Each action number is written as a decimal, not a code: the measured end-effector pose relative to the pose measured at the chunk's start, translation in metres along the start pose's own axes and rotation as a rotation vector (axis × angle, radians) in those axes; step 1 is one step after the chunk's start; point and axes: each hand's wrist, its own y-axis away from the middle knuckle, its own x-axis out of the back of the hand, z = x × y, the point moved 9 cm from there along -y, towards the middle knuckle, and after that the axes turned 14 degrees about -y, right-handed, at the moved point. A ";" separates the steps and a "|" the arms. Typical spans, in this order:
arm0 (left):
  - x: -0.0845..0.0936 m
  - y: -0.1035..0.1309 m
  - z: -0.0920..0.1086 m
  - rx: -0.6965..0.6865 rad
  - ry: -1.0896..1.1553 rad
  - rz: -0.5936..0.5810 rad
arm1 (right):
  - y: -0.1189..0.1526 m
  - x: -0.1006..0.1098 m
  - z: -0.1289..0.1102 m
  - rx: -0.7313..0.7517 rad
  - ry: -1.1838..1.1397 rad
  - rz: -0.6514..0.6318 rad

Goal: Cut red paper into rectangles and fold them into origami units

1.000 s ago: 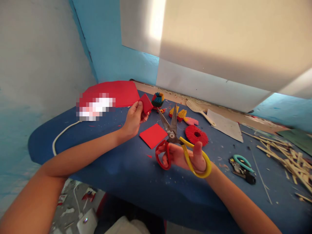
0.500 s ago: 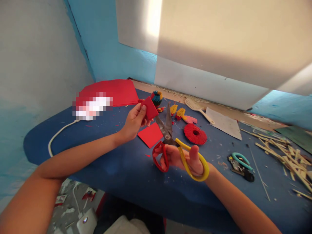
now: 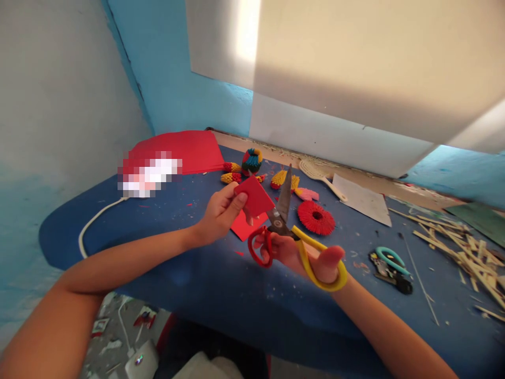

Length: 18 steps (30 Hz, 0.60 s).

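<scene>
Between thumb and fingers, my left hand (image 3: 223, 210) pinches a small red paper piece (image 3: 255, 196), folded or stacked. My right hand (image 3: 292, 255) has its fingers and thumb through the handles of large scissors (image 3: 278, 223), one handle red and the other yellow. The scissor blades are spread apart, with one passing behind the held paper, its tip showing past the upper edge. Below the held piece, a second red paper piece (image 3: 241, 227) lies on the table, partly covered. A fringed red ring (image 3: 316, 217) of folded paper rests right of the blades.
Red sheets (image 3: 189, 150) lie at the table's back left beside a blurred patch and white cable. Small folded-paper models (image 3: 252, 160) stand behind the hands. A cream brush (image 3: 321, 179), a white paper (image 3: 363, 199), teal-handled pliers (image 3: 390, 268) and paper strips (image 3: 469, 258) occupy the right.
My left hand has moved down and right with the red paper. The scissors have opened wider, and a blade now sits behind the paper.
</scene>
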 end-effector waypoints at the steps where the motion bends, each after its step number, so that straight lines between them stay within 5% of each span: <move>1: 0.000 0.000 0.001 -0.007 0.011 0.001 | -0.001 0.000 -0.003 0.034 -0.024 0.016; 18: 0.013 -0.004 -0.004 0.036 -0.075 0.089 | 0.002 0.011 -0.009 0.035 0.020 0.251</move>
